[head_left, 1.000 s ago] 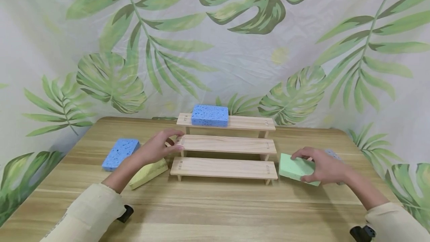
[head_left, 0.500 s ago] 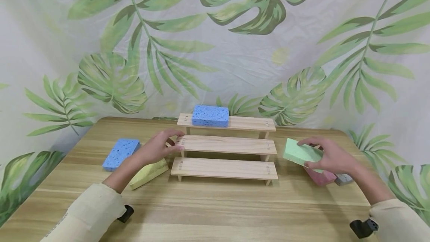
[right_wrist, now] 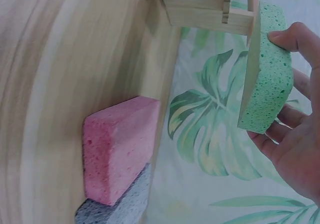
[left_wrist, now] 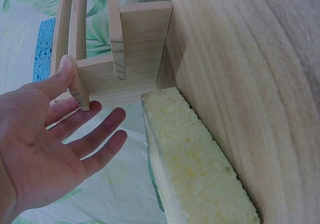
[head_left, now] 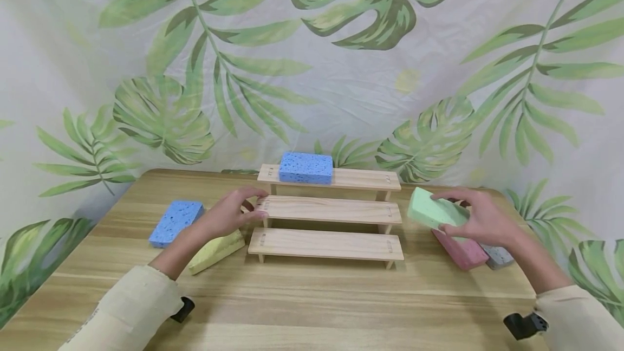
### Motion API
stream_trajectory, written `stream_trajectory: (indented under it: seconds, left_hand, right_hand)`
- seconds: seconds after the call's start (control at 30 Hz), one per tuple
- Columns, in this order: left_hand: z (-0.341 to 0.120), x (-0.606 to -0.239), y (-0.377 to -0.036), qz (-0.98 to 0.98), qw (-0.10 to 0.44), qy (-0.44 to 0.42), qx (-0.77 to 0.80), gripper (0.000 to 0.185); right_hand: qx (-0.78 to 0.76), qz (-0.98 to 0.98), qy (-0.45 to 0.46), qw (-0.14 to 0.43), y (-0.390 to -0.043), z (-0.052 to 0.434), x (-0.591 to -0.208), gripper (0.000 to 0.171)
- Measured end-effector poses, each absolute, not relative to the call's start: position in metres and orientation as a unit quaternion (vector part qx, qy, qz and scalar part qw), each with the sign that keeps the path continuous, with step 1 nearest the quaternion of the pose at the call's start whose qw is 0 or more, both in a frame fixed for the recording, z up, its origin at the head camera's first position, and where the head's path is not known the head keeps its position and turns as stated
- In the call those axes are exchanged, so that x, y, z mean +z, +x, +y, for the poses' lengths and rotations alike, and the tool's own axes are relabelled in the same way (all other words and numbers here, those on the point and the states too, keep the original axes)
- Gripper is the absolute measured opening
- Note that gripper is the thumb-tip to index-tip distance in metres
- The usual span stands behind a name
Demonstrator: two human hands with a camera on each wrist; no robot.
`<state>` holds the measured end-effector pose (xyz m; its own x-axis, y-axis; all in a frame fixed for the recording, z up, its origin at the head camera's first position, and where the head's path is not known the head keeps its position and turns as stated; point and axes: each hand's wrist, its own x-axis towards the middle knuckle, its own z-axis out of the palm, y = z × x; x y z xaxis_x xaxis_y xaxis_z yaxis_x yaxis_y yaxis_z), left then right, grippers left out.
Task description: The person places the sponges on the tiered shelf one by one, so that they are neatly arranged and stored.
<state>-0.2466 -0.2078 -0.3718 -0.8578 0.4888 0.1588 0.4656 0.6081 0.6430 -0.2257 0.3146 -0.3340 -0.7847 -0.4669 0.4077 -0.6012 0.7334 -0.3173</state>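
We grip the green sponge (head_left: 431,212) in the right hand (head_left: 480,222) – long axis toward the stepped rack (head_left: 327,210) leftward; left hand (head_left: 225,214), fingers relaxed, steadies its end.

Both arms wear loose cream-coloured long sleeves, the left sleeve (head_left: 128,307) and right sleeve (head_left: 575,318) ending above bare wrists, each with a small black device (head_left: 524,325) strapped beneath.

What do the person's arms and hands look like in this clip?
Both hands, left hand and right hand, are bare: no gloves, rings or markings show. Each forearm is bare up to a loose cream sleeve pushed back from the wrist. A small black device, probably the camera mount, sits under each sleeve.
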Motion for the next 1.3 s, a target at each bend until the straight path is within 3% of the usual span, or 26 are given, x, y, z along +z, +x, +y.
stream_trajectory:
  seconds: [0.27, 1.3]
  left_hand:
    - [-0.208, -0.372, -0.247, 0.896, 0.017, 0.268, 0.354, 0.050]
    - [-0.208, -0.370, -0.246, 0.895, 0.017, 0.267, 0.358, 0.048]
  right_hand:
    - [0.233, -0.908, 0.309, 0.162, -0.230, 0.303, -0.324, 0.048]
    - [0.277, -0.909, 0.298, 0.095, -0.264, 0.253, -0.307, 0.041]
